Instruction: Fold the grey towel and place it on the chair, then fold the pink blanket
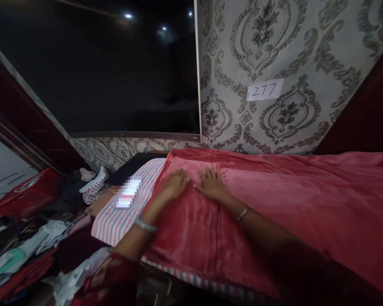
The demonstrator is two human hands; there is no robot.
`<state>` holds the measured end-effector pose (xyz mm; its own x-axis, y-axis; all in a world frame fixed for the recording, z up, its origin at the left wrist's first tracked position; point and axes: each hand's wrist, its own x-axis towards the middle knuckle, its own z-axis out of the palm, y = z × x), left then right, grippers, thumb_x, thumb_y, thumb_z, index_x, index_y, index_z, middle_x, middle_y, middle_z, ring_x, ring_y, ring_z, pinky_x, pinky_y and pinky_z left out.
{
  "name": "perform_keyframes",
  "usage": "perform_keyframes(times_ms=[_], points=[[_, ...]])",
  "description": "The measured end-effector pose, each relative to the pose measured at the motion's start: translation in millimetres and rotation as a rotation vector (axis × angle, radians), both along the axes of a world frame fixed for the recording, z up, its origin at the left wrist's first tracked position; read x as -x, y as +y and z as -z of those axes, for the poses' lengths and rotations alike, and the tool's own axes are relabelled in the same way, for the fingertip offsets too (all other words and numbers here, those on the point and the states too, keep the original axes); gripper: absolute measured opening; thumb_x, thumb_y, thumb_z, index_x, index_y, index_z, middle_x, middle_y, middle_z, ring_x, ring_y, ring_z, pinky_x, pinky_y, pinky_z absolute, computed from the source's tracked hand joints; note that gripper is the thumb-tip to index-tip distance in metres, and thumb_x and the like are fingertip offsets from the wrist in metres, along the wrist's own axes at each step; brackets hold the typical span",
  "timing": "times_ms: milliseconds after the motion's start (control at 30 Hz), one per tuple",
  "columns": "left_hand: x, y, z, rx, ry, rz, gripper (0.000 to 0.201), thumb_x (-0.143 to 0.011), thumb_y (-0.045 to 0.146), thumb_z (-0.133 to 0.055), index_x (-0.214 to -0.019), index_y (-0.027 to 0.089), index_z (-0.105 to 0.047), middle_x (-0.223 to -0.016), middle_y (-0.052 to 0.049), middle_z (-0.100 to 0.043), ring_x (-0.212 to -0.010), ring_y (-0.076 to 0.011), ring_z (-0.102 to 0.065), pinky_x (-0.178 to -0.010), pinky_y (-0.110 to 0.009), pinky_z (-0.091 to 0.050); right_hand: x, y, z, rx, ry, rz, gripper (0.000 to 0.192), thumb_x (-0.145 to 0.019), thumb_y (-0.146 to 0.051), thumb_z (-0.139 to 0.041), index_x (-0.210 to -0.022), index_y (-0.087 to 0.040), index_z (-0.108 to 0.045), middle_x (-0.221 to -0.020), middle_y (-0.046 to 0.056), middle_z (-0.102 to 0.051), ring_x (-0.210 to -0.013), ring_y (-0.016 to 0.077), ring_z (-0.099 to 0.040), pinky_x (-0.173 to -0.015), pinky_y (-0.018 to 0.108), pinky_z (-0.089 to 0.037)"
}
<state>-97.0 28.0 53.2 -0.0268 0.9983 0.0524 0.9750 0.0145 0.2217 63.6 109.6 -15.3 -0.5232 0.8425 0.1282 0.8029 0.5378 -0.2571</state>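
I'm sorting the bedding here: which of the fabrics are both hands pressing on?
The plush red blanket: left hand and right hand lie flat on it; the striped sheet beneath lies untouched.

— What covers the bed [166, 278]?
— A striped sheet [115, 221], and over it a pink plush blanket [306, 204], spread to the right edge.
— Anything else?
— A blurred small object [128, 193] on the stripes.

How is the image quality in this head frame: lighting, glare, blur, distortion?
Head view: dim overall, the lower right near black; small light reflections glare on the dark screen; straight edges bow from wide-angle distortion; a pixelated patch covers part of the striped cloth; both hands, left hand and right hand, read fairly sharp on the red blanket.
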Motion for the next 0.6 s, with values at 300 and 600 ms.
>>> perform_keyframes(times_ms=[300, 600], points=[[24, 53, 67.8, 0.033, 0.192, -0.192, 0.064, -0.100, 0.047, -0.028, -0.156, 0.017, -0.027, -0.165, -0.016, -0.018, -0.153, -0.0300, -0.012, -0.120, -0.060, -0.009, -6, -2, 21.9, -0.035, 0.003, -0.005, 0.079, -0.093, -0.067, -0.042, -0.156, -0.020, -0.033, -0.162, 0.017, -0.024, -0.151, 0.0339, -0.016, -0.118, 0.053, -0.012], [42, 62, 59.8, 0.069, 0.091, -0.138, 0.064, -0.096, 0.053, -0.039, -0.151, 0.021, -0.037, -0.163, -0.014, -0.027, -0.152, -0.0300, -0.017, -0.119, -0.060, -0.015, -3, -5, 16.8, 0.003, 0.030, -0.004, 0.078, -0.093, -0.065, -0.045, -0.155, -0.019, -0.035, -0.162, 0.018, -0.025, -0.150, 0.0342, -0.016, -0.118, 0.053, -0.011]])
